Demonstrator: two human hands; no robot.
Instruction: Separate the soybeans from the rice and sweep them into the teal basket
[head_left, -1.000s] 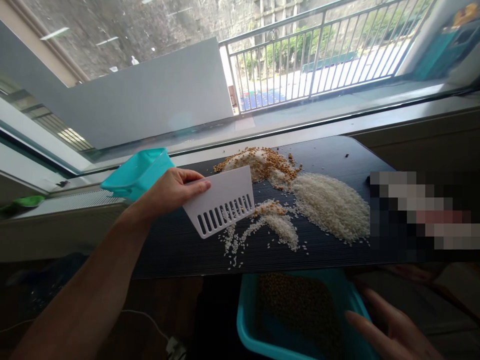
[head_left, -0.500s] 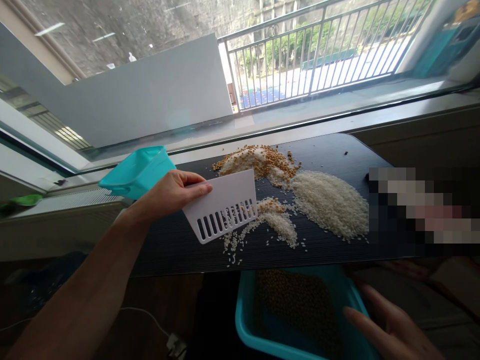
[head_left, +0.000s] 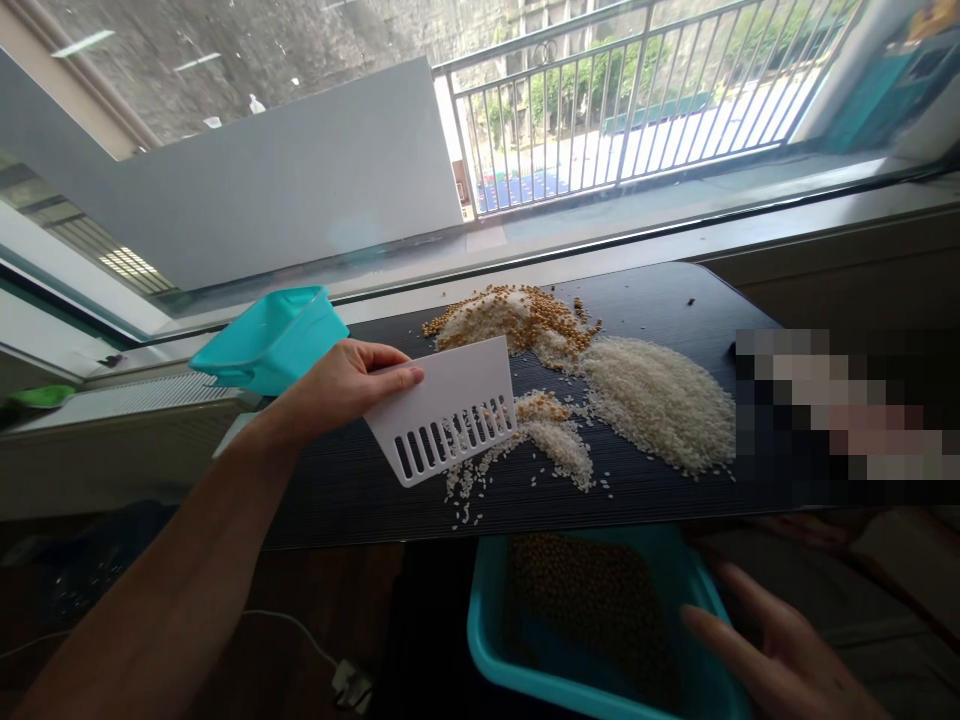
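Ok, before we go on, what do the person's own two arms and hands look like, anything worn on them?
The left hand is bare, without a glove, and no ring or watch shows. The left forearm is uncovered as far as the picture reaches, with no sleeve in sight. The right hand is ungloved too; the dim light hides finer detail.

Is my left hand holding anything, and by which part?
Yes: your left hand holds a flat white slotted plastic scraper by its solid upper-left corner.
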